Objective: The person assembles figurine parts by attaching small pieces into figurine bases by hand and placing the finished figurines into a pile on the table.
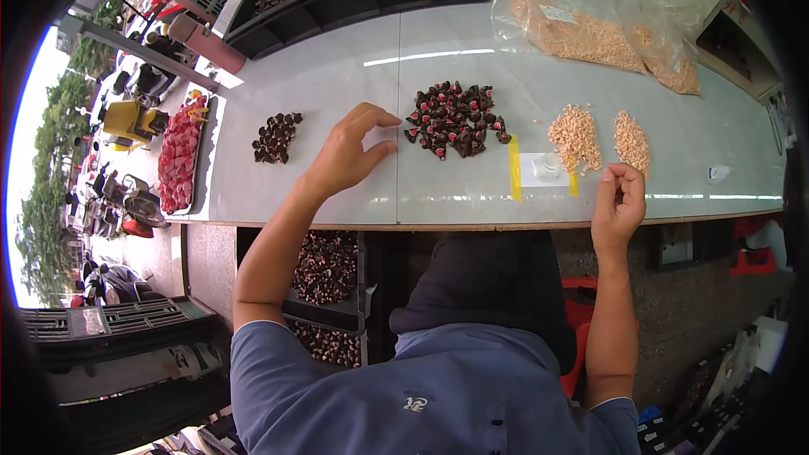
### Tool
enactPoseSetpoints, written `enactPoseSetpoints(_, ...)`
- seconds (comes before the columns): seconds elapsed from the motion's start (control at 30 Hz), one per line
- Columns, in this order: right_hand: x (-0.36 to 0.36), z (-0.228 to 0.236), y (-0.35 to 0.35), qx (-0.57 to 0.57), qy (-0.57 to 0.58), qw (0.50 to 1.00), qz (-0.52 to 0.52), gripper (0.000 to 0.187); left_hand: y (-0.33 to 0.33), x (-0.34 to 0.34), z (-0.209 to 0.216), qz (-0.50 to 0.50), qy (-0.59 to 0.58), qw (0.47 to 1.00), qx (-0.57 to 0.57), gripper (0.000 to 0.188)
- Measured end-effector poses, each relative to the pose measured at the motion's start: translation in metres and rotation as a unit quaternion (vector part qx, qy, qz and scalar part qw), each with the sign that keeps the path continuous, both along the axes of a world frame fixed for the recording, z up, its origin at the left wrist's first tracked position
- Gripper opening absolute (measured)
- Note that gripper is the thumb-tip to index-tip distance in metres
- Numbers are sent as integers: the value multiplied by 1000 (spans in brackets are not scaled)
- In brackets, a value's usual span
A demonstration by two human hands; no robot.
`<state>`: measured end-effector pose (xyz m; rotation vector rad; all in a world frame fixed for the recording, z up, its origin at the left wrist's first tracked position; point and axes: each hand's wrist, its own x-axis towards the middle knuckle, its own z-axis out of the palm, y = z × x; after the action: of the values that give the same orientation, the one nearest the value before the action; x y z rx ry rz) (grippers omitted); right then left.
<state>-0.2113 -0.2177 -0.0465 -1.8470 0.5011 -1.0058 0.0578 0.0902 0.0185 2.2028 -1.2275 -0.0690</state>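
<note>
My left hand (350, 145) hovers over the table just left of a large pile of small dark pieces with red and pale centres (455, 118). Its thumb and fingers are apart and hold nothing. A smaller pile of dark pieces (276, 137) lies farther left. My right hand (621, 198) is closed in a pinch at the near edge of a small heap of beige pellets (631, 143). What its fingertips hold, if anything, is too small to make out. Beside it lies a wider heap of beige pellets (575, 136), close to a small clear block (546, 167) on a white card.
Yellow tape strips (515, 177) flank the card. A black tray of dark pieces (362, 21) stands at the back. Clear bags of pellets (581, 34) lie back right, a tray of red packets (180, 156) at the left end. Crates of pieces (327, 316) sit below the table.
</note>
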Motion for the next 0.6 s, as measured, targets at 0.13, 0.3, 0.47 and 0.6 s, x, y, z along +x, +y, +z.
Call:
enactPoseSetpoints(0.13, 3, 2, 0, 0, -9, 1000, 3, 6, -17, -2, -8, -49, 56, 997, 7, 26)
enactPoseSetpoints(0.3, 7, 2, 3, 36, -41, 998, 19, 7, -12, -1, -4, -71, 27, 997, 23, 17)
enactPoseSetpoints(0.47, 7, 6, 0, 81, -17, 996, 11, 6, -15, -1, -10, -72, 77, 994, 1, 20)
enactPoseSetpoints(0.6, 3, 16, -1, -53, 119, 991, 25, 6, -12, -6, -17, -71, 28, 997, -26, 19)
